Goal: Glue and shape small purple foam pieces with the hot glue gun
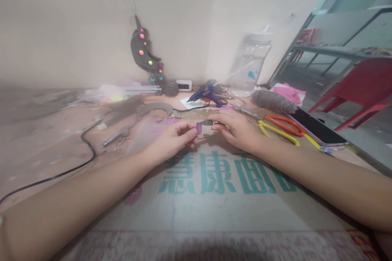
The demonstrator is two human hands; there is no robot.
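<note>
"What's in your left hand (180, 136)?"

"A small purple piece (199, 127), pinched between my thumb and fingers. I hold it above the far part of the pale sheet (202, 216) with green lettering."

"And your right hand (237, 128)?"

"Its fingertips are closed on a slim dark piece (207, 122), level, its end towards the purple one. They're so close that I can't tell whether they touch."

"What lies just past your fingers?"

"A blue glue gun (200, 94), nozzle pointing left, over a white scrap (187, 103). Behind it, near the wall, sits a little white box with a dark display (184, 85)."

"On your right?"

"An orange handle (301, 132) and a yellow handle (261, 126), then a phone (320, 127) lying flat. Grey yarn (272, 101) lies beyond them, and a clear bottle (249, 67) stands by the wall."

"Left?"

"A curved grey strip (154, 108) and a black cable (88, 142). A dark crescent (137, 53) with coloured dots is up against the wall."
</note>
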